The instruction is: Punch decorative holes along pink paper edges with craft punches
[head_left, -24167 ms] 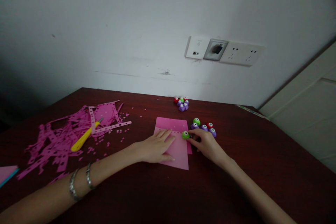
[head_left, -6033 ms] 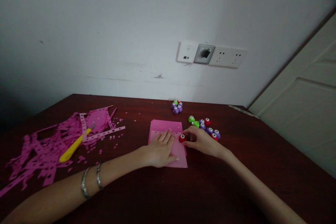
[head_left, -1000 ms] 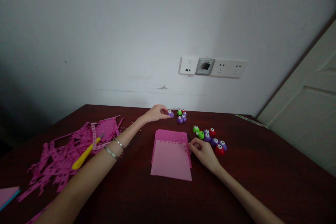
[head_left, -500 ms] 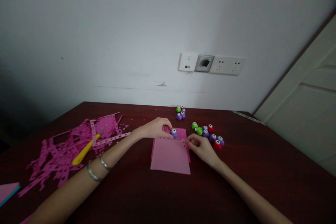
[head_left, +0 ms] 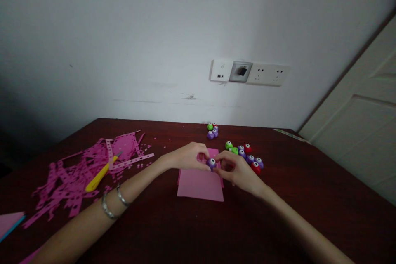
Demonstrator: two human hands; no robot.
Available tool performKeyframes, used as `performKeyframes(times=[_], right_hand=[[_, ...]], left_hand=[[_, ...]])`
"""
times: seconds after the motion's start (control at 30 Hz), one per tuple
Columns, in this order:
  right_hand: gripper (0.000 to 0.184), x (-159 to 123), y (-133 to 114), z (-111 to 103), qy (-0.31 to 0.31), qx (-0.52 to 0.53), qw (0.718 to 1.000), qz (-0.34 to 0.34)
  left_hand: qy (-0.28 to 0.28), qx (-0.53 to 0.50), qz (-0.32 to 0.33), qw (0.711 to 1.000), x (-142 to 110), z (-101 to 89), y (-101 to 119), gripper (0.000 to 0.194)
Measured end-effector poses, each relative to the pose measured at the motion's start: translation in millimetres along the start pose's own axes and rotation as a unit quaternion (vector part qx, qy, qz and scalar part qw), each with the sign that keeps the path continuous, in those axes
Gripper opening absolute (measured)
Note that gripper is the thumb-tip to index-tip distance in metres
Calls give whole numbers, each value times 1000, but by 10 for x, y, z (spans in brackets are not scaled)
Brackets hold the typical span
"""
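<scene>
A small purple craft punch (head_left: 211,163) with a white top is over the far part of the pink paper (head_left: 200,186). The thumb and fingers of my left hand (head_left: 192,157) close on its left side. From the right, my right hand (head_left: 239,172) grips it too, with thumb and index finger at its right side. The punch and my fingers hide part of the paper, including most of its row of punched holes. Another pink sheet shows beneath and beyond the front one.
Right of the paper sit several red, green and purple punches (head_left: 250,159); another cluster (head_left: 210,135) stands at the back. On the left, a yellow-handled tool (head_left: 98,179) lies on a heap of punched pink strips (head_left: 66,185). Tiny pink cut-outs are scattered beside it.
My left hand has brought the punch slightly right and nearer. My right hand has left the paper's right edge and moved left onto the punch.
</scene>
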State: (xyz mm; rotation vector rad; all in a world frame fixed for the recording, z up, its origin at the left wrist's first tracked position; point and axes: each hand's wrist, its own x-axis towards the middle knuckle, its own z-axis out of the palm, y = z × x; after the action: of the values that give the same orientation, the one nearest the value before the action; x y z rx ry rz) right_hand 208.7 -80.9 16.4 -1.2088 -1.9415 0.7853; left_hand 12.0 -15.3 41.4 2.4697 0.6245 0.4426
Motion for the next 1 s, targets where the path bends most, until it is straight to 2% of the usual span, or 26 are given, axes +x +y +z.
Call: performKeyframes(times=[0.1,0.3,0.43,0.6,0.77,0.87,1.0], right_hand=[[18,-17,-9,20,-29,32,998,43],[20,-23,19,-11,-45,35,997,52],[20,-10,121,-153,-53,-14,994,92],[17,-7,310,-317,-81,-51,983,159],[19,2,431,-349,-111,-55,977,176],[20,12,443,-349,-121,-66,974,181],[22,11,424,-353,-123,-63,973,185]], left_hand=[[0,10,5,1000,2,18,-8,20],[-10,10,5,1000,21,36,-16,26],[3,19,-37,999,27,41,-209,32],[27,136,-97,986,4,96,-520,27],[-2,191,-119,974,-4,130,-553,24],[-12,186,-126,974,11,125,-557,26],[-34,129,-139,981,34,136,-613,21]])
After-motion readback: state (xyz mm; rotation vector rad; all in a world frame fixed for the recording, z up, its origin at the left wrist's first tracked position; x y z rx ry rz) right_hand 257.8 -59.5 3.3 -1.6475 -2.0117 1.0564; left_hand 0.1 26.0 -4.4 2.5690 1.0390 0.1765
